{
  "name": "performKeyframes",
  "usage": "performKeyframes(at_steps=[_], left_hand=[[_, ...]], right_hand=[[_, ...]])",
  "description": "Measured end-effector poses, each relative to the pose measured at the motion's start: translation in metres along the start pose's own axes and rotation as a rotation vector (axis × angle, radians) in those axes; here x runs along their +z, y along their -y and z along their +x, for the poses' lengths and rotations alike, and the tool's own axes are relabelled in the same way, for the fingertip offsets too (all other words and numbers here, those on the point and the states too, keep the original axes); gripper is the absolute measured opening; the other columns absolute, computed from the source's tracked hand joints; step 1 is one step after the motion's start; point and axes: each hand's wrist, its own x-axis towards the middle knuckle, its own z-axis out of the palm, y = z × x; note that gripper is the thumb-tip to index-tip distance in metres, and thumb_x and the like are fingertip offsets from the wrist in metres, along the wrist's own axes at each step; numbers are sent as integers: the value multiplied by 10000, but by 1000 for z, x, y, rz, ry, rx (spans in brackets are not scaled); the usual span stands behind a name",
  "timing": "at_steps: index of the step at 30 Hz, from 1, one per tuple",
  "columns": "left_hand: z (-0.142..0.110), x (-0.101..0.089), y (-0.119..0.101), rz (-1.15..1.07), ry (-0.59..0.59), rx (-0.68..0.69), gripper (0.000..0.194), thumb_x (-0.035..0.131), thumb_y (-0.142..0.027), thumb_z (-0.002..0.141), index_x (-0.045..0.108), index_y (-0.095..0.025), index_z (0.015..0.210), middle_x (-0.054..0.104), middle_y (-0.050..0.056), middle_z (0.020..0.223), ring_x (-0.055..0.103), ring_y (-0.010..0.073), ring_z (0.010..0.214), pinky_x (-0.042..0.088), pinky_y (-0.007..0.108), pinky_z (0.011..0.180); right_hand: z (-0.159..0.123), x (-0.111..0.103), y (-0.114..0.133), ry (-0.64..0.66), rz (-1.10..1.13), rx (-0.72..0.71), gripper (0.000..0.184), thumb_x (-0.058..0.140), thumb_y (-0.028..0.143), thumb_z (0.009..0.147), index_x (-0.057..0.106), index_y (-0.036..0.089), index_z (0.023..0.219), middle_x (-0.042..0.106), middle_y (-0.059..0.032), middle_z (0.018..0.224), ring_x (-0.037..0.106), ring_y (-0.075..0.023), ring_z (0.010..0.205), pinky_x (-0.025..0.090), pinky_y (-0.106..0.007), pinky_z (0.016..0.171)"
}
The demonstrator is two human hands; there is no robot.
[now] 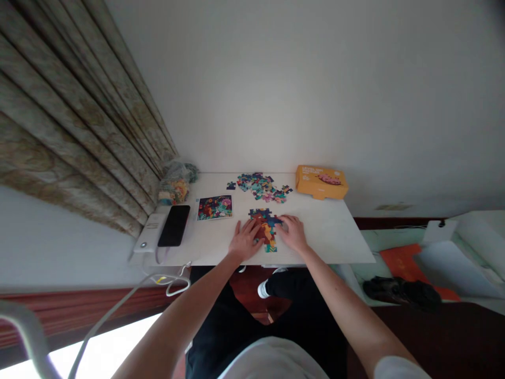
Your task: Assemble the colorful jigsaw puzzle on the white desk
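Left hand (pixel 245 241) spread, empty, right hand (pixel 292 231) half-curled, grip unclear, at my joined patch (pixel 268 231); loose pieces (pixel 262 185) remain toward the tabletop's (pixel 331 231) back edge.

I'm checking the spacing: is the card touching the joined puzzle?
Apart: the head view shows white tabletop between the card and the joined puzzle.

The left arm (pixel 185 310) and right arm (pixel 343 300) are bare and reach forward. The left hand (pixel 243 242) is palm down with its fingers a bit apart. The right hand (pixel 293 233) is palm down too, with bent fingers. The hands are near but not touching.
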Motion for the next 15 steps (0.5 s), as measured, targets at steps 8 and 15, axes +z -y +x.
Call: performKeyframes(at_steps=[8, 15], left_hand=[[-1, -4, -2, -22, 7, 19, 518, 512, -444, 1019, 528, -243, 1496, 467, 90, 1608, 384, 264, 1519, 221, 575, 1284], [0, -2, 1, -66, -27, 20, 502, 538, -419, 1008, 542, -256, 1482, 490, 98, 1590, 441, 271, 1482, 236, 585, 1280]], right_hand=[[99, 13, 0, -6, -33, 70, 332, 577, 255, 941, 693, 171, 1241, 721, -123, 1241, 618, -280, 1176, 457, -397, 1059], [171, 30, 5, 80, -191, 219, 514, 648, 242, 881, 622, 192, 1391, 681, -164, 1335, 595, -348, 1242, 441, -454, 1039]])
